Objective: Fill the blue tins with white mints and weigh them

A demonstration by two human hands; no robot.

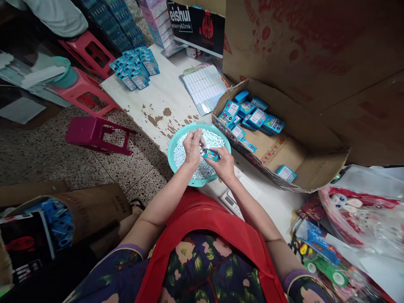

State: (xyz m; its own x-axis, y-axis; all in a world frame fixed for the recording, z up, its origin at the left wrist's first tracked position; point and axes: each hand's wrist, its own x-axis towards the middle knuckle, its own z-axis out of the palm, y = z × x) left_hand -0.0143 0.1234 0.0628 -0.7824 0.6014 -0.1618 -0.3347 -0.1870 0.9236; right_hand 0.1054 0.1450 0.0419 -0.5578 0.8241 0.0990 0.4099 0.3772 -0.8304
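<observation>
A turquoise basin (171, 152) full of small white candy-like pellets (180, 155) stands at the table's near edge. Above it, my right hand (224, 163) grips a small blue printed box (211, 155) between thumb and fingers. The box is tilted, with its opened end toward my left hand (193, 145). My left hand is closed, its fingers curled together right at that end. A few white pellets show at its fingertips; the rest of what it holds is hidden by the fingers.
On my right, an open carton (284, 143) holds several blue boxes (259, 117). Beyond the basin lie a label sheet (204, 86) and grouped blue boxes (135, 69). A white scale (232, 202) sits close by. Stools (94, 134) stand left; bagged toys (353, 210) lie right.
</observation>
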